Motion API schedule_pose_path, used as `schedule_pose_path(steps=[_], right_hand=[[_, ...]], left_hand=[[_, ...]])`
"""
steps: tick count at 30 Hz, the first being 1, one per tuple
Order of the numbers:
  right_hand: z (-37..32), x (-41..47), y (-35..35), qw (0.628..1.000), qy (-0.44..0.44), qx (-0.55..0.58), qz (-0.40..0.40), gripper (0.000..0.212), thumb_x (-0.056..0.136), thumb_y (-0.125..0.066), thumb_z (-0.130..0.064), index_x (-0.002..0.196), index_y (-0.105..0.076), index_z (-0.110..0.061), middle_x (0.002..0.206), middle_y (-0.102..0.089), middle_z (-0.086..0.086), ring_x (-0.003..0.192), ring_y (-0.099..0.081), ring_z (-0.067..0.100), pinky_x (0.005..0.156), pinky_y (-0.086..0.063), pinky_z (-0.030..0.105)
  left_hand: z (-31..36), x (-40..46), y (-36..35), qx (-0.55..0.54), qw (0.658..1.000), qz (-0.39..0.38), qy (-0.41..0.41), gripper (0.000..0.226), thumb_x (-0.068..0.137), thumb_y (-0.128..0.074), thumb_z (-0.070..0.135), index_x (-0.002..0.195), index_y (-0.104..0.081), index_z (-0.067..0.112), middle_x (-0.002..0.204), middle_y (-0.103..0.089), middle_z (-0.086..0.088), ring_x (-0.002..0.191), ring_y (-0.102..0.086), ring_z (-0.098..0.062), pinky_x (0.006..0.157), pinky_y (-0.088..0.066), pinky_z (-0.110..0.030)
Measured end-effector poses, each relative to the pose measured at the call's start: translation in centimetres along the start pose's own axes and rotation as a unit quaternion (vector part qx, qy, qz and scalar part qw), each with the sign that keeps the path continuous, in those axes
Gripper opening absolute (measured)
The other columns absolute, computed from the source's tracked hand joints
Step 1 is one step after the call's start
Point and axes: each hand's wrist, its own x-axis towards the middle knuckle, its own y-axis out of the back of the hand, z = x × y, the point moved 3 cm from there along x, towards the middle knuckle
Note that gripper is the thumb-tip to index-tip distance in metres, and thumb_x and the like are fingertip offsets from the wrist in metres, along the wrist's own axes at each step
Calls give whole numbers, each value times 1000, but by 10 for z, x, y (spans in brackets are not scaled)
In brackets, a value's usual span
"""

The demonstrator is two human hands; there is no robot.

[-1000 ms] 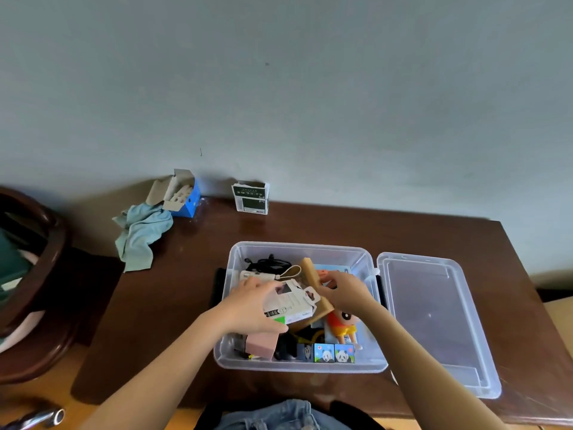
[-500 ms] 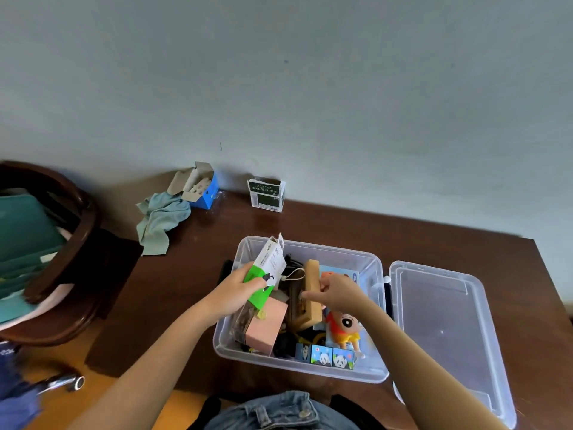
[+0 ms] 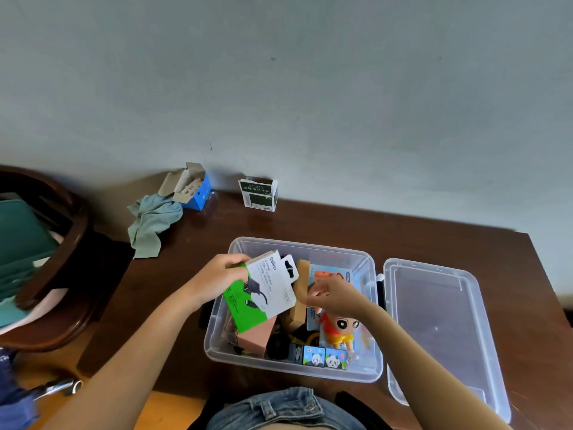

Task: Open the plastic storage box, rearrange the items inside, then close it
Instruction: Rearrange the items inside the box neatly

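The clear plastic storage box [image 3: 370,372] stands open on the brown table, its lid [image 3: 440,333] lying flat to the right. My left hand [image 3: 217,282] grips a green and white adapter package [image 3: 262,293], tilted over the box's left half. My right hand [image 3: 333,297] pinches the edge of a tan wooden block [image 3: 300,297] standing upright in the middle. Inside are also a pink box [image 3: 257,335], a cartoon figure in a red shirt [image 3: 339,332], small panda cubes [image 3: 324,356] along the front wall and a light blue packet [image 3: 338,273] at the back.
A blue carton with open flaps [image 3: 192,192], a grey-green cloth [image 3: 152,225] and a small dark green and white carton [image 3: 259,193] sit at the table's back by the wall. A dark wooden chair [image 3: 66,259] stands to the left.
My left hand has turned the green and white package from upright to lying face-up and slanted over the pink box. My right hand stays at the wooden block. The camera has shifted slightly.
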Motion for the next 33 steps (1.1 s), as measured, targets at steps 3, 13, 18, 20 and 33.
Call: schedule_pose_path(steps=[3, 13, 18, 20, 33], right_hand=[[-2, -7, 3, 1000, 19, 3, -23, 28, 87, -59, -46, 95, -72, -23, 92, -69, -11, 79, -62, 0, 71, -49, 14], [60, -38, 85, 876, -127, 201, 420, 14, 90, -55, -17, 87, -69, -19, 68, -66, -8, 59, -59, 6, 56, -42, 22], [108, -32, 72, 911, -248, 98, 315, 28, 88, -60, -25, 116, -59, -20, 98, -64, 3, 78, -54, 16, 68, -39, 25], [115, -29, 65, 918, -256, 86, 291, 30, 88, -60, -27, 117, -59, -21, 94, -62, 2, 79, -53, 17, 68, -39, 26], [133, -14, 49, 925, -237, 73, 288, 26, 90, -54, -21, 112, -66, -28, 101, -69, -1, 76, -55, 12, 62, -42, 22]], left_hand=[[-6, 8, 0, 76, 996, -40, 19, 32, 65, -51, 25, 85, -69, 8, 79, -65, -6, 72, -58, -13, 70, -40, -25], [-12, 34, -23, 407, 911, -58, 30, 24, 90, -35, 26, 78, -57, 26, 82, -47, 4, 72, -44, -16, 65, -36, -32], [36, 45, -59, 353, 931, 19, -93, 25, 94, -45, 19, 105, -66, 26, 85, -56, 14, 81, -58, -8, 68, -44, -25], [52, 52, -79, 346, 929, -20, -132, 26, 94, -44, 17, 106, -66, 24, 105, -57, 10, 95, -58, -11, 84, -47, -31], [52, 95, -151, 572, 800, -151, -100, 16, 95, -40, 18, 100, -54, 11, 111, -55, -10, 95, -55, -28, 69, -39, -34]])
